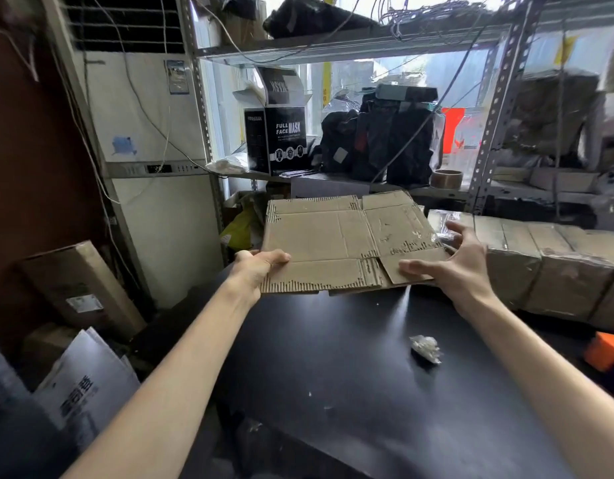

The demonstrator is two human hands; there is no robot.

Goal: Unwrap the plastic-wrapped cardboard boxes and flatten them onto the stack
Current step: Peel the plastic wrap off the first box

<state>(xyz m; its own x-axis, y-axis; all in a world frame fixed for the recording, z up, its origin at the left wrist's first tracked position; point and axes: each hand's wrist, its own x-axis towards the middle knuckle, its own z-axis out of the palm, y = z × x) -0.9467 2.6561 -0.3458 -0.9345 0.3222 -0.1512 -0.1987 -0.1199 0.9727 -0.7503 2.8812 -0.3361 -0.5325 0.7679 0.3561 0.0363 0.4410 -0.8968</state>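
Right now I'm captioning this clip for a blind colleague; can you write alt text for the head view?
A person's left hand grips the left edge of a flattened cardboard box over a black table, the right hand open at its right edge. A plastic-wrapped bundle of boxes lies to the right.

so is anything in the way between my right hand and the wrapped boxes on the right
Nothing visible does. The right hand lies open on the right edge of the flattened cardboard, right beside the near end of the wrapped boxes. The crumpled plastic scrap sits on the table nearer you, off that path.
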